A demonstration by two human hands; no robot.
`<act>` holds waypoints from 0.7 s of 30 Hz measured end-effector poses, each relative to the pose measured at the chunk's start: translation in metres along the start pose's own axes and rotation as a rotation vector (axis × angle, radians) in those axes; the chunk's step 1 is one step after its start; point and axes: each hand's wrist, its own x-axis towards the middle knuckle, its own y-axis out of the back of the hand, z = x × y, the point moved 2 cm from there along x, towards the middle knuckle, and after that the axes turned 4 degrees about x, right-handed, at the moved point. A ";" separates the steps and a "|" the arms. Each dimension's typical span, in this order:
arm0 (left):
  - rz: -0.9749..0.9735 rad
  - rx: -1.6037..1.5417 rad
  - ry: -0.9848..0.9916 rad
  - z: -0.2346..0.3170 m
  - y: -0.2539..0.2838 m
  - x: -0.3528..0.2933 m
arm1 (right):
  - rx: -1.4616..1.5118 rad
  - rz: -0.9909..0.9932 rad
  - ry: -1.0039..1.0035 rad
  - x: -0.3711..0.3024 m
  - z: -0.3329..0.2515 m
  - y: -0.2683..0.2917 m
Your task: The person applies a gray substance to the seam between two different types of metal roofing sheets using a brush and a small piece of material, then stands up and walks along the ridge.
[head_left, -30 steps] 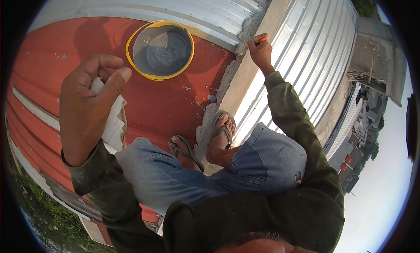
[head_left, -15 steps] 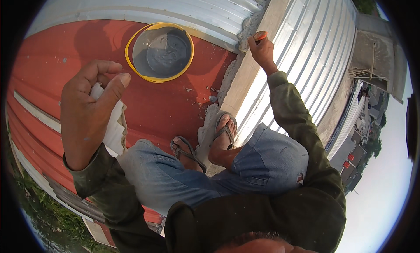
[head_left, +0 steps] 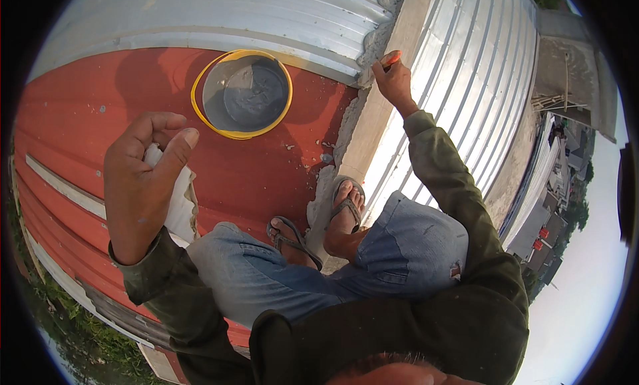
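The left hand (head_left: 138,185) is half curled above the left part of the red roof (head_left: 266,175), thumb and forefinger bent toward each other with a narrow gap between their tips; a pale, ragged-edged piece (head_left: 181,208) shows behind and beneath it, and I cannot tell whether the fingers grip it. The right hand (head_left: 398,87) is closed around an orange-red handle (head_left: 391,58), over the concrete ledge (head_left: 373,122) that runs along the roof's right edge; whatever the handle carries at its working end cannot be made out. A grey bucket with a yellow rim (head_left: 243,135) stands on the red roof near its upper edge, between the two hands and apart from both, with a wet-looking grey mix (head_left: 251,92) inside. Rough grey mortar (head_left: 347,135) lines the ledge's left side, and small crumbs lie on the red sheet near that edge. Pale metal sheeting (head_left: 233,19) borders the roof's upper edge, and bright ribbed sheeting (head_left: 459,112) lies right of the ledge. The person's sandalled feet (head_left: 347,205) are set near the roof's lower right, the right one on the ledge
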 end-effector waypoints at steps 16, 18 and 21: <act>0.022 -0.008 0.000 0.000 -0.001 0.002 | -0.092 0.074 -0.039 0.008 0.020 0.001; 0.020 -0.006 -0.010 -0.001 -0.003 0.003 | -0.005 0.037 0.004 0.000 0.012 0.002; 0.020 -0.013 0.001 -0.003 -0.003 0.001 | -0.001 0.047 0.008 0.002 0.008 0.009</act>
